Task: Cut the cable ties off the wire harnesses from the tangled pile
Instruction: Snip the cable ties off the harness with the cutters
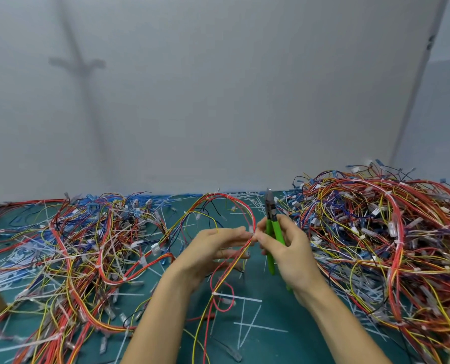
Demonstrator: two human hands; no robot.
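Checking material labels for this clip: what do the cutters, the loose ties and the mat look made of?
Cutters: dull grey metal head, glossy green handle sleeves that look like plastic. Ties: thin, stiff white strips, likely nylon. Mat: matte teal sheet, probably rubber or vinyl; cannot tell which.

You have a single view, from the wide-angle camera on your head. It looks forward and slightly down over the green surface (279, 311), close above its near part, and faces the grey wall (218, 101) filling the upper half.
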